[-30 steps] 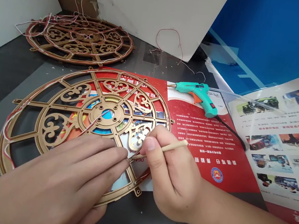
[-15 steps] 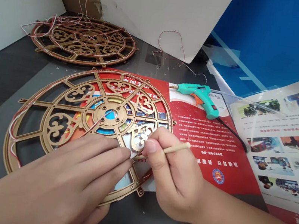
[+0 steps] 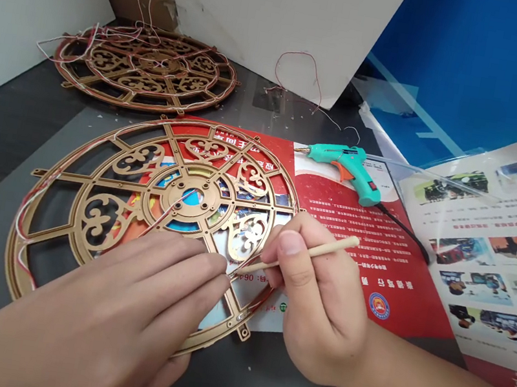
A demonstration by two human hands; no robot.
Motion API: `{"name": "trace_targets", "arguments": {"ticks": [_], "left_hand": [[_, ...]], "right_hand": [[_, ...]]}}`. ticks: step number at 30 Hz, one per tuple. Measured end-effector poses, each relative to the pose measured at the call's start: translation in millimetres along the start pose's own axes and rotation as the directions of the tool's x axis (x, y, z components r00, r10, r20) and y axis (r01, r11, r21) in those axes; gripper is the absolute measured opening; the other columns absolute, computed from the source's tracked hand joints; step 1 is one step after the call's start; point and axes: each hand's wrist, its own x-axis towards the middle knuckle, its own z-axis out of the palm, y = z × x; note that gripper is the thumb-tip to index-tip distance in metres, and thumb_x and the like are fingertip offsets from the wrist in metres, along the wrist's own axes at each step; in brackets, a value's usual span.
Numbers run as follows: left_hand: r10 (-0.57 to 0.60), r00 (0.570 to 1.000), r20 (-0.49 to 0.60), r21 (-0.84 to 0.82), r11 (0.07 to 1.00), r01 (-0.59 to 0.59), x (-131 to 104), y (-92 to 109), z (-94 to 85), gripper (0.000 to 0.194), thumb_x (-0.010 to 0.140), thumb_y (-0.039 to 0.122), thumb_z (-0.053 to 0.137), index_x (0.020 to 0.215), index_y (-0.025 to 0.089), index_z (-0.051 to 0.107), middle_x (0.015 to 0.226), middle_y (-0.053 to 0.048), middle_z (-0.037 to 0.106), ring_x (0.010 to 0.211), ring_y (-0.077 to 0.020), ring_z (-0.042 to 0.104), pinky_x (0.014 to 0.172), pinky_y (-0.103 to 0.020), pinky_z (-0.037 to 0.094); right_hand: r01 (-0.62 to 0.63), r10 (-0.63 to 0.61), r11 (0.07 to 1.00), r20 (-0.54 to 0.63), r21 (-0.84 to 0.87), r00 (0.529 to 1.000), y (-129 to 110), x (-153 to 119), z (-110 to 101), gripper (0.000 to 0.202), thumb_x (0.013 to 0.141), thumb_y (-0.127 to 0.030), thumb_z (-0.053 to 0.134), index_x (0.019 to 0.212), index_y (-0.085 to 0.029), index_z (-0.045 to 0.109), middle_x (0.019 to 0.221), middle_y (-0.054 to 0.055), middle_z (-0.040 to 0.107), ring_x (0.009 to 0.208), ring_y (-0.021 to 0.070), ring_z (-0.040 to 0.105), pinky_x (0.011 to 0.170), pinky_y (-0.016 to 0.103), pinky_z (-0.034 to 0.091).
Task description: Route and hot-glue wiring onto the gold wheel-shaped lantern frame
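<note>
Right hand (image 3: 327, 302) here, thumb and fingers clamped on a pale, slim, round wooden stick (image 3: 336, 245), its tip down at the inner ring. Left hand (image 3: 137, 305) lies flat, fingers together, against the bronze-gold, round openwork frame (image 3: 171, 191); anything pinched under those fingertips is hidden. That frame overlaps the left edge of the glossy red printed sheet (image 3: 334, 209), the rest on the matt dark desk (image 3: 229, 378). The risk, I'd judge: too much push on such a narrow rib, the tip skids and snags the thin red-and-white wire (image 3: 164, 214), or a lopsided press rocks the frame. Hard ribs, curling scrollwork, limp wire. Further out, the teal plastic glue gun (image 3: 351, 164) with its orange trigger sits at the sheet's far edge; beyond its far-left corner, a second bronze-gold frame (image 3: 131, 97), wires tangled on top.
</note>
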Motion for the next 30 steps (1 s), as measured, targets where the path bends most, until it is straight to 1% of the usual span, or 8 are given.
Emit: {"name": "trace_targets", "arguments": {"ticks": [5,8,12,15,17,23,28,30], "left_hand": [[-0.084,0.996,-0.014,-0.062,0.995,0.083,-6,-1,1.4,0.04,0.117,0.024,0.069,0.155,0.033,0.078,0.152,0.0,0.088,0.151,-0.022,0.079,0.155,-0.032,0.041],[-0.107,0.994,-0.015,-0.098,0.99,0.105,-5,0,-1.1,0.026,0.116,0.024,0.071,0.141,0.032,0.076,0.145,0.002,0.089,0.147,-0.018,0.081,0.153,-0.027,0.042],[-0.065,0.998,0.015,-0.064,0.996,0.066,1,0,-3.3,0.039,0.115,0.017,0.062,0.151,0.029,0.074,0.147,-0.002,0.088,0.146,-0.019,0.079,0.152,-0.027,0.039],[-0.039,0.998,0.056,-0.015,0.999,0.04,0,-1,-1.9,0.048,0.116,0.017,0.06,0.162,0.027,0.07,0.158,-0.004,0.086,0.158,-0.0215,0.075,0.16,-0.03,0.028],[-0.049,0.997,0.058,-0.006,0.999,0.049,-3,-2,-0.9,0.053,0.117,0.019,0.06,0.168,0.028,0.069,0.162,-0.003,0.085,0.162,-0.0221,0.073,0.161,-0.03,0.025],[-0.114,0.993,0.012,-0.021,0.993,0.114,-16,-4,1.8,0.045,0.114,0.032,0.075,0.159,0.036,0.08,0.157,-0.002,0.089,0.143,-0.0258,0.085,0.146,-0.039,0.058],[-0.112,0.994,0.0,0.013,0.994,0.112,-28,-8,8.6,0.053,0.112,0.037,0.078,0.165,0.036,0.081,0.164,-0.006,0.086,0.151,-0.0301,0.084,0.15,-0.046,0.061],[-0.067,0.998,0.016,0.044,0.997,0.066,-29,-9,9.2,0.054,0.112,0.038,0.078,0.167,0.038,0.081,0.165,-0.006,0.086,0.152,-0.0309,0.084,0.146,-0.047,0.064]], "right_hand": [[0.003,0.0,0.999,-0.066,0.045,0.998,3,-4,3,0.044,0.14,-0.047,0.058,0.1,-0.027,0.063,0.084,-0.002,0.063,0.071,0.0171,0.058,0.066,0.034,0.048],[0.041,-0.025,0.989,-0.114,0.142,0.993,5,-4,4,0.043,0.14,-0.04,0.059,0.1,-0.026,0.065,0.087,-0.002,0.062,0.074,0.0157,0.058,0.066,0.032,0.048],[0.046,-0.025,0.976,-0.102,0.211,0.994,7,-4,2,0.04,0.141,-0.033,0.059,0.104,-0.025,0.071,0.09,-0.002,0.065,0.077,0.0138,0.059,0.067,0.029,0.048],[0.08,-0.064,0.968,-0.076,0.236,0.995,10,-3,0,0.038,0.141,-0.028,0.057,0.107,-0.025,0.072,0.092,-0.002,0.065,0.077,0.0131,0.059,0.066,0.028,0.047],[0.076,-0.066,0.972,-0.053,0.222,0.996,11,-2,-1,0.039,0.142,-0.028,0.055,0.105,-0.025,0.068,0.091,-0.002,0.062,0.076,0.0134,0.056,0.067,0.029,0.046],[0.048,-0.053,0.994,0.046,0.097,0.998,6,-4,-3,0.029,0.136,-0.025,0.062,0.107,-0.027,0.065,0.087,-0.003,0.061,0.075,0.0161,0.056,0.067,0.034,0.045],[0.044,-0.041,0.999,0.154,-0.014,0.987,-2,0,-7,0.029,0.133,-0.021,0.06,0.105,-0.027,0.059,0.086,-0.005,0.059,0.069,0.0141,0.054,0.063,0.032,0.044],[0.05,-0.044,0.998,0.167,-0.03,0.985,-3,2,-7,0.029,0.134,-0.023,0.059,0.105,-0.027,0.058,0.085,-0.006,0.058,0.066,0.0135,0.054,0.062,0.032,0.044]]}}
